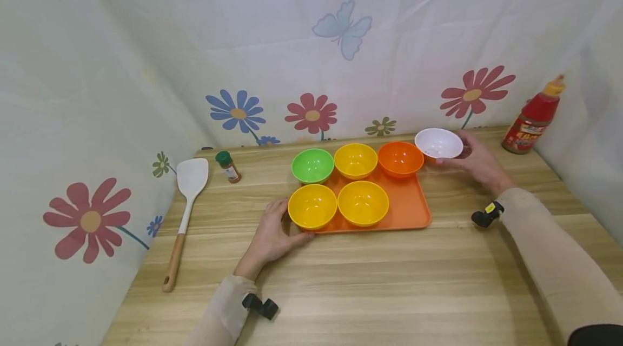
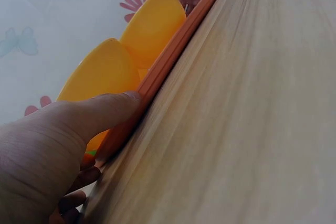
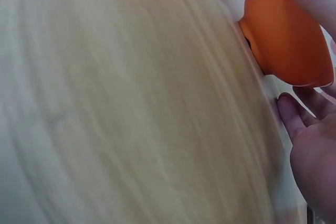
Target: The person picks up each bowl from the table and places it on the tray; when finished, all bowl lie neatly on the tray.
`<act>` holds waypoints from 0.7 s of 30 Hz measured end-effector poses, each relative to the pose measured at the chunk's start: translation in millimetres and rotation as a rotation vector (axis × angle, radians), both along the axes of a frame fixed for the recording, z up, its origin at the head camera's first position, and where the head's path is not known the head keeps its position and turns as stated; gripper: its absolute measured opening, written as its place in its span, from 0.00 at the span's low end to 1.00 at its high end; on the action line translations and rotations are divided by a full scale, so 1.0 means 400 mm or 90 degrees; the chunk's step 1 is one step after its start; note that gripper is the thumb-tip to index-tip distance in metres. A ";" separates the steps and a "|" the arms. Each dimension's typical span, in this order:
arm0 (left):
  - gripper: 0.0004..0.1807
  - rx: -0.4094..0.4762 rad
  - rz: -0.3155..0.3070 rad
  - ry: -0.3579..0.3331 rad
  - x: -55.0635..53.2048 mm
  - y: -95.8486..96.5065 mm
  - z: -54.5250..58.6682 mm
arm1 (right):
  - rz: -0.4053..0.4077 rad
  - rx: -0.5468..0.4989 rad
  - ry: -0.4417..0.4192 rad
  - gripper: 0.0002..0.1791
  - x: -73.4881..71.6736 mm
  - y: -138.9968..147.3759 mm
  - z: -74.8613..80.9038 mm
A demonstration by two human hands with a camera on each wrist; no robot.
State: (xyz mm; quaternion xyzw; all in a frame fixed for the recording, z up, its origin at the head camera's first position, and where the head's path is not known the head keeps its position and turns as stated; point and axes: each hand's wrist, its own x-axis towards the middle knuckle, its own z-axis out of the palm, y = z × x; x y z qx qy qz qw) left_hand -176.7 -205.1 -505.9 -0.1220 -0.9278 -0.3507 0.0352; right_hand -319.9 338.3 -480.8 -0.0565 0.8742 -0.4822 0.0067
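Observation:
An orange tray [image 1: 411, 203] on the wooden table carries a green bowl [image 1: 313, 166], an orange bowl [image 1: 401, 160] and several yellow bowls [image 1: 363, 204] in two rows. My left hand [image 1: 271, 235] grips the tray's front left corner; in the left wrist view its thumb [image 2: 113, 109] lies on the rim, the fingers around the side. At the back right, my right hand [image 1: 479, 163] holds a bowl, white inside [image 1: 439, 144] and orange outside [image 3: 289, 35], between thumb and fingers. This bowl is beside the orange bowl, just past the tray's right edge.
A white spatula with a wooden handle [image 1: 181, 248] lies at the left. Near it stands a small green-capped spice jar [image 1: 229, 167]. A red sauce bottle [image 1: 532, 119] stands at the back right. Flower-printed curtains [image 1: 272, 38] border the table's back and sides.

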 end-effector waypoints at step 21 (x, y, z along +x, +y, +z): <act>0.54 0.003 -0.002 0.005 -0.001 -0.001 0.000 | -0.025 -0.044 0.013 0.60 0.011 -0.011 -0.007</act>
